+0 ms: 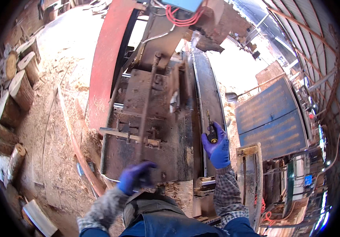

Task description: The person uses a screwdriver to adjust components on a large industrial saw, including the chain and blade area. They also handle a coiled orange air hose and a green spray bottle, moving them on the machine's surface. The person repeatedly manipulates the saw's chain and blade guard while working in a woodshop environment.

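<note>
My right hand (218, 146), in a purple-blue glove, grips a screwdriver (212, 133) with a black and yellow handle, its tip pointing away from me. It is over the long metal rail on the machine's right side. My left hand (137, 176), gloved alike, is at the near edge of the machine bed (170, 150); motion blurs its fingers. Just beyond it is the lower end of a long rusty lever (146, 106), also blurred; I cannot tell whether they touch. A wooden strip (132, 136) lies across the bed among small metal clamps.
A red machine frame (108, 59) rises at the far left of the bed. Cut logs (20, 91) are stacked along the left, and a long pole (75, 138) lies on the sawdust floor. To the right are a blue slatted panel (270, 114) and a shovel (233, 96).
</note>
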A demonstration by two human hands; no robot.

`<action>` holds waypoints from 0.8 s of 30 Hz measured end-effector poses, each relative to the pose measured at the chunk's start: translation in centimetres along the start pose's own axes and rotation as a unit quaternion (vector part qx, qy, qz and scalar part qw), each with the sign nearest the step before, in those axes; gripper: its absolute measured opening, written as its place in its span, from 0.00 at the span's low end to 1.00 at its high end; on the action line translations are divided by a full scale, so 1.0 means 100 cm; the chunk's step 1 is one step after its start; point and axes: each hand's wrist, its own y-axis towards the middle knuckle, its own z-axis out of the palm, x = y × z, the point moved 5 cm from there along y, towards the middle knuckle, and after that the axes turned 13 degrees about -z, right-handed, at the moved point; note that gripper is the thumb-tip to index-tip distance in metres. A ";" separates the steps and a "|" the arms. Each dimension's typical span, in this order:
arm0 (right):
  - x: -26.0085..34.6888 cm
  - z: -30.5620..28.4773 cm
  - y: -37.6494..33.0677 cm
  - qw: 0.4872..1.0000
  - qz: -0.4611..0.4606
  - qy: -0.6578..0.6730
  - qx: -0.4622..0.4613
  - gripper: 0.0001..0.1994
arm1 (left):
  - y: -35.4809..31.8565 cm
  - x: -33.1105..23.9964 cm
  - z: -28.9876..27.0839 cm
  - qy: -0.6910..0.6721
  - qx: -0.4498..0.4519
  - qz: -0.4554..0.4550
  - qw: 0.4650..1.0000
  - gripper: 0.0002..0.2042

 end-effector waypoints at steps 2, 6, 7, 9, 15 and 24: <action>0.007 -0.013 -0.011 1.000 -0.004 0.008 -0.002 0.28 | -0.018 -0.017 -0.061 -0.019 0.006 0.035 0.999 0.21; -0.004 -0.034 -0.048 1.000 0.005 0.015 -0.006 0.27 | -0.046 -0.052 -0.109 -0.024 -0.008 0.025 0.999 0.21; -0.009 -0.038 -0.058 1.000 0.014 0.009 -0.007 0.28 | -0.042 -0.047 -0.111 0.016 -0.027 0.051 0.998 0.21; -0.019 -0.048 -0.078 0.997 0.058 0.035 -0.025 0.27 | -0.020 -0.022 -0.094 0.010 -0.027 0.064 0.998 0.19; -0.002 -0.056 -0.085 0.995 0.080 0.029 -0.053 0.25 | 0.153 0.131 0.026 -0.198 0.017 0.076 0.977 0.11; 0.047 -0.085 -0.124 0.991 0.102 0.077 -0.045 0.26 | 0.018 0.007 -0.063 0.263 0.019 0.121 0.957 0.19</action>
